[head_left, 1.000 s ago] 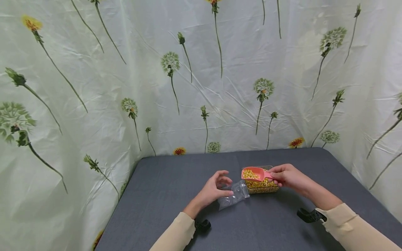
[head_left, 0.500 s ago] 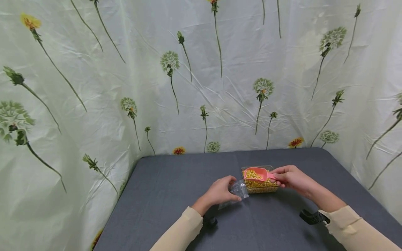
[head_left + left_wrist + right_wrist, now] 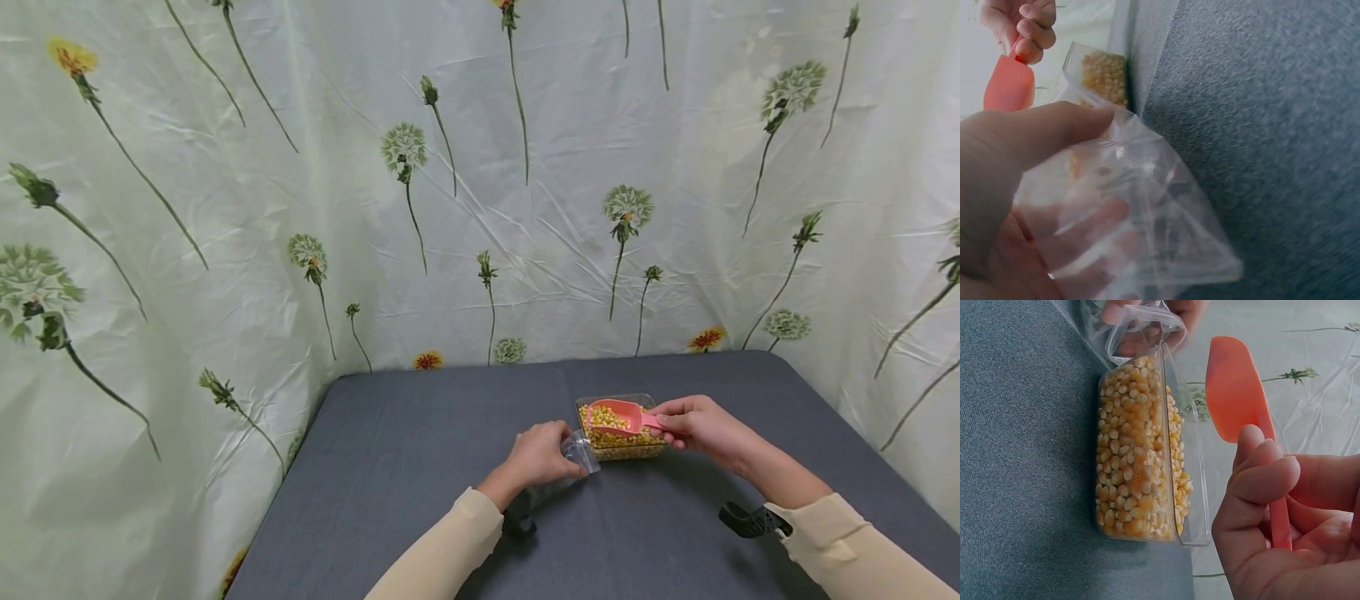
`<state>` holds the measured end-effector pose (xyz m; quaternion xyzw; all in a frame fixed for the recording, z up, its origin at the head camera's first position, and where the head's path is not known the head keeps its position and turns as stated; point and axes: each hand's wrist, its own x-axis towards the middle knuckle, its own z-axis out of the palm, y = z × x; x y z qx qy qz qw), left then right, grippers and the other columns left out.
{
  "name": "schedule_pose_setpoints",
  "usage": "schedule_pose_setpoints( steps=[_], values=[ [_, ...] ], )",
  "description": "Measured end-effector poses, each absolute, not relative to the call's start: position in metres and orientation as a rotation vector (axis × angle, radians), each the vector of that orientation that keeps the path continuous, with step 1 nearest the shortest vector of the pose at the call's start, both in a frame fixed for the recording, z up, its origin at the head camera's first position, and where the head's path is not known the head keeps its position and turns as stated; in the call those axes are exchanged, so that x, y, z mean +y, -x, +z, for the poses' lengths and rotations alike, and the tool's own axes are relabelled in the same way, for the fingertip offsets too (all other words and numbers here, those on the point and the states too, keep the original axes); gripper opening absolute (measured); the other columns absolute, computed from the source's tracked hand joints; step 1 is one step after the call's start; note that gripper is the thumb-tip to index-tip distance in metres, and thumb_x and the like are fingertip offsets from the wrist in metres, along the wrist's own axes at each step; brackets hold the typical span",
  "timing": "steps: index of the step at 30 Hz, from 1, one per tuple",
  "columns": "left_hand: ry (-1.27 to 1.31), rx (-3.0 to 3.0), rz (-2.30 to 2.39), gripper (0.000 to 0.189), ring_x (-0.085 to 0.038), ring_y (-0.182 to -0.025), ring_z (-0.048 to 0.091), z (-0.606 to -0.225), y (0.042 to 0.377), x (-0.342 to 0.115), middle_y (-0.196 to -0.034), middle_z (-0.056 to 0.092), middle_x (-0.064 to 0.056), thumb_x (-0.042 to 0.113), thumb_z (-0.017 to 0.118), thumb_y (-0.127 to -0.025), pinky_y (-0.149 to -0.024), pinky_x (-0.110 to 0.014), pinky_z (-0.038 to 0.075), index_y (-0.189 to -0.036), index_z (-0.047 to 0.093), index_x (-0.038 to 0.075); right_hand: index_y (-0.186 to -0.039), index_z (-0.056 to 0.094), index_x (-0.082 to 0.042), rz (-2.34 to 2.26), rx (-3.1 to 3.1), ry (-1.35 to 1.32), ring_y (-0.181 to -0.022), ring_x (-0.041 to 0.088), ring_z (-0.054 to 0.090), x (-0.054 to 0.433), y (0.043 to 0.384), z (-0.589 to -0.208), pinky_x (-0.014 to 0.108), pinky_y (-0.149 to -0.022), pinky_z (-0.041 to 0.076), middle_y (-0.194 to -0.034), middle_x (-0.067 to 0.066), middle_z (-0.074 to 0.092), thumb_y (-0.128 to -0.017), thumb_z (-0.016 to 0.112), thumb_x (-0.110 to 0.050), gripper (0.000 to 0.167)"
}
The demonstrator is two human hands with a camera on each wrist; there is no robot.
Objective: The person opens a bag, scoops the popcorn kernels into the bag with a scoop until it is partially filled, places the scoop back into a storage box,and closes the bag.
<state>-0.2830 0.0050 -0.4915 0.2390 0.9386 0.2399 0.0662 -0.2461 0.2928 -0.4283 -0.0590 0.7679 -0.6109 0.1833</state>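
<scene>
My right hand [image 3: 699, 425] pinches the handle of a small pink-orange scoop [image 3: 1238, 387]; in the head view corn kernels [image 3: 609, 417] lie in its bowl. The scoop is held over a clear rectangular container [image 3: 1202, 519] filled with yellow corn. Just left of that container, my left hand [image 3: 542, 457] grips a clear plastic bag [image 3: 1154, 187], thumb on the near side and fingers showing through the film behind it. The bag's mouth [image 3: 1147, 325] gapes beside the container's end in the right wrist view.
A dark grey cloth [image 3: 420, 467] covers the table. Behind and to the left hangs a pale curtain [image 3: 360, 208] printed with dandelions. Black straps [image 3: 753, 521] sit at both wrists.
My left hand has come down and right onto the bag and now grips it, with the bag's mouth lifted. The scoop has shifted slightly right over the container.
</scene>
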Motion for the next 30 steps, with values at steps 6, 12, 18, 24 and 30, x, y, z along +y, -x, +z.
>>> schedule_pose_setpoints(
  steps=[6,12,18,24,30],
  values=[
    [-0.705,2.612,1.104,0.043,-0.007,-0.076,0.055,-0.504,0.287,-0.006,-0.090,0.059,0.010,0.029,0.087,-0.079,-0.067,-0.029,0.048,-0.114,0.067,0.015,-0.128,0.058,0.014,-1.720,2.153,0.186,-0.071,0.012,0.054,0.294,0.246,-0.429,0.026,-0.063,0.047,-0.091,0.007,0.070,-0.106,0.053,-0.014,0.036],
    [-0.730,2.506,1.253,0.032,-0.005,-0.077,0.057,-0.505,0.289,-0.013,-0.089,0.061,0.009,0.017,0.084,-0.082,-0.066,-0.026,0.050,-0.110,0.068,0.014,-0.128,0.058,0.013,-1.712,2.153,0.197,-0.071,0.013,0.054,0.295,0.246,-0.431,0.026,-0.063,0.048,-0.092,0.008,0.069,-0.106,0.053,-0.014,0.035],
    [-0.731,2.476,1.303,0.020,-0.007,-0.070,0.058,-0.505,0.290,-0.018,-0.083,0.063,0.007,0.011,0.080,-0.083,-0.060,-0.026,0.049,-0.101,0.070,0.013,-0.127,0.058,0.013,-1.716,2.152,0.184,-0.072,0.012,0.055,0.294,0.245,-0.432,0.026,-0.064,0.048,-0.092,0.009,0.070,-0.106,0.053,-0.013,0.035],
    [-0.773,2.475,1.354,0.004,-0.006,-0.066,0.058,-0.505,0.290,-0.027,-0.077,0.065,0.008,0.008,0.077,-0.087,-0.060,-0.025,0.049,-0.088,0.073,0.010,-0.127,0.057,0.014,-1.731,2.133,0.201,-0.071,0.011,0.055,0.294,0.244,-0.431,0.026,-0.064,0.049,-0.093,0.009,0.070,-0.106,0.053,-0.013,0.035],
    [-0.769,2.485,1.373,0.005,-0.007,-0.059,0.053,-0.503,0.290,-0.035,-0.073,0.065,0.008,0.009,0.075,-0.090,-0.057,-0.026,0.047,-0.085,0.074,0.009,-0.128,0.057,0.014,-1.741,2.112,0.228,-0.070,0.011,0.055,0.295,0.245,-0.431,0.024,-0.063,0.048,-0.093,0.008,0.071,-0.106,0.053,-0.013,0.035]
  ],
)
